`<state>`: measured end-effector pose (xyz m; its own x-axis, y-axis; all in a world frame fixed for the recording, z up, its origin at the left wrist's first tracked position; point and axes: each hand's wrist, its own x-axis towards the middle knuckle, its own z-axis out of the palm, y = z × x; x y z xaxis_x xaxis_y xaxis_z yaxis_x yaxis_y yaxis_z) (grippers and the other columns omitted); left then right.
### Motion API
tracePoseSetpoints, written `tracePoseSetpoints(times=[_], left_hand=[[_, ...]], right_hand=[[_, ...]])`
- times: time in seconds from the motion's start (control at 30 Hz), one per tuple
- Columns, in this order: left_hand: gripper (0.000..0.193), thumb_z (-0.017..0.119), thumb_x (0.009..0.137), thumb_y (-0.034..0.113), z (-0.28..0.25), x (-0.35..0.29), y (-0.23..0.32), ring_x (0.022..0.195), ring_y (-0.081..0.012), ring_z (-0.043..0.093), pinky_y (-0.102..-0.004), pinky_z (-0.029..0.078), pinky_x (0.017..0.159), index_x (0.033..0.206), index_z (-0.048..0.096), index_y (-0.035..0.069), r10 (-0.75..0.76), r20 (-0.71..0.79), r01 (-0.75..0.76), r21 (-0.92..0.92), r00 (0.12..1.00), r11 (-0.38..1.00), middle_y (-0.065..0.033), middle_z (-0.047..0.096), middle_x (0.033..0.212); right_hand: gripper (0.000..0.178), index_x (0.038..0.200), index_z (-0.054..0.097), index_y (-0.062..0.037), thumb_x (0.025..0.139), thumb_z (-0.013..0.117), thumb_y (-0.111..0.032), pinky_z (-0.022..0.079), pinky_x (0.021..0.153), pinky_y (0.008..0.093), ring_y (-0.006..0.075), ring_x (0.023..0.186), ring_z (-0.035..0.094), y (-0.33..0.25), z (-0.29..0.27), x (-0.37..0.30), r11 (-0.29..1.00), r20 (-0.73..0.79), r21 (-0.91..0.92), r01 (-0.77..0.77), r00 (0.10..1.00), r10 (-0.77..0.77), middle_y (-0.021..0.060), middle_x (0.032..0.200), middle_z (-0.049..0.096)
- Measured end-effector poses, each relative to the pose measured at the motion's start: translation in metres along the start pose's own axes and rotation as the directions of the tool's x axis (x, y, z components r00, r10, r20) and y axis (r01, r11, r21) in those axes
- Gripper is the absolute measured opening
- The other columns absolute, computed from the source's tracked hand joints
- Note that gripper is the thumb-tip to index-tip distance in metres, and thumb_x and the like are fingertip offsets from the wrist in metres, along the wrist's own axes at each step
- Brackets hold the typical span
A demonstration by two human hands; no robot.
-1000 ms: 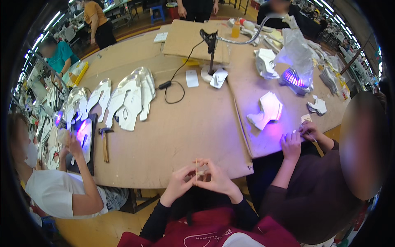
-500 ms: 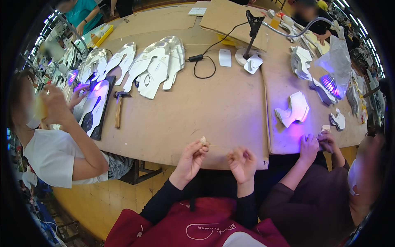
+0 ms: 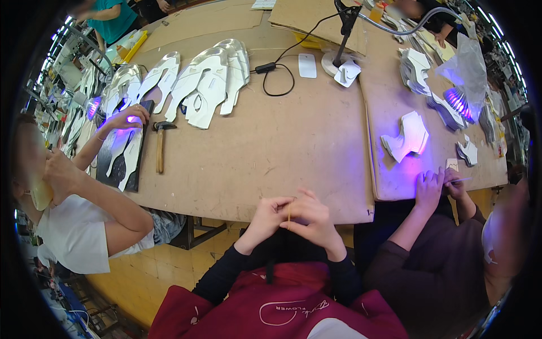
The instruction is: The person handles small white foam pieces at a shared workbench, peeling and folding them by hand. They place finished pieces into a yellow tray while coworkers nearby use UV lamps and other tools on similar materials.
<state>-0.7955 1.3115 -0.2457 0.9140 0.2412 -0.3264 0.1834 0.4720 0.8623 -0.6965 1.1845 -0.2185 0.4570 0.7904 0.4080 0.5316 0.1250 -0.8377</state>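
Observation:
My left hand (image 3: pixel 265 223) and my right hand (image 3: pixel 314 219) meet just above the table's near edge. Their fingertips touch or overlap. A thin yellowish strand (image 3: pixel 289 213) runs upright between them, its lower end by my right thumb. My right fingers are bent in a pinch around it. My left fingers are also pinched together, but what they hold is hidden behind the right hand.
The brown-covered table (image 3: pixel 271 152) spreads ahead. At left lie a hammer (image 3: pixel 160 148), stacked white cut pieces (image 3: pixel 206 85) and a dark board (image 3: pixel 134 175). A lamp stand (image 3: pixel 340 48) stands far off. Co-workers sit on both sides; a white stack (image 3: pixel 409 137) lies right.
My hands have come together from apart, the right moving left. The small whitish lump in my left fingertips is now hidden. The left co-worker's hand has moved across the board.

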Motion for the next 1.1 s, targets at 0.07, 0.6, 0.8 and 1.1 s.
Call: tracePoseSetpoints(times=[0.07, 0.6, 0.8, 1.1], left_hand=[[0.021, 0.065, 0.088, 0.004, 0.004, 0.005, -0.006, 0.083, -0.0076, 0.061, -0.0226, 0.05, 0.074, 0.108, 0.066, -0.003, 0.015, -0.085, -0.009, 0.071, 0.996, 0.997, -0.0032, 0.067, 0.09], [0.021, 0.056, 0.095, 0.006, 0.014, 0.009, 0.014, 0.084, -0.009, 0.058, -0.0208, 0.05, 0.076, 0.112, 0.059, -0.006, -0.057, -0.014, 0.034, -0.647, 0.998, 0.762, -0.0073, 0.063, 0.098], [0.02, 0.061, 0.088, 0.003, 0.006, 0.0, 0.01, 0.082, -0.0066, 0.06, -0.02, 0.049, 0.074, 0.106, 0.065, -0.005, -0.05, 0.092, 0.051, -0.008, 0.994, 0.999, -0.0048, 0.067, 0.093], [0.016, 0.056, 0.096, 0.01, -0.005, 0.018, 0.001, 0.08, -0.0054, 0.056, -0.0181, 0.048, 0.071, 0.107, 0.059, -0.002, -0.076, -0.191, -0.032, -0.502, 0.979, 0.864, -0.0029, 0.062, 0.092]], right_hand=[[0.016, 0.08, 0.067, -0.0042, 0.071, 0.08, -0.009, 0.045, 0.095, 0.0396, 0.0201, 0.08, 0.064, -0.005, 0.005, 0.002, 0.99, 0.008, -0.015, 0.142, 0.99, -0.142, 0.0036, 0.078, 0.066], [0.085, 0.143, 0.039, -0.0082, 0.073, 0.081, -0.034, 0.034, 0.112, 0.0379, 0.0151, 0.125, 0.048, 0.037, 0.024, -0.041, 0.061, -0.12, 0.993, 0.105, 0.769, 0.628, 0.0098, 0.144, 0.045], [0.037, 0.107, 0.068, -0.0044, 0.071, 0.079, -0.007, 0.039, 0.094, 0.0319, 0.0183, 0.102, 0.053, 0.016, -0.007, -0.013, 0.775, 0.046, 0.583, -0.246, 0.961, 0.271, 0.0065, 0.11, 0.063], [0.014, 0.086, 0.068, 0.0002, 0.079, 0.056, 0.003, 0.043, 0.085, 0.0352, 0.0211, 0.085, 0.058, 0.005, 0.011, -0.024, 0.814, 0.063, 0.551, -0.186, 0.981, 0.182, 0.0068, 0.082, 0.063]])
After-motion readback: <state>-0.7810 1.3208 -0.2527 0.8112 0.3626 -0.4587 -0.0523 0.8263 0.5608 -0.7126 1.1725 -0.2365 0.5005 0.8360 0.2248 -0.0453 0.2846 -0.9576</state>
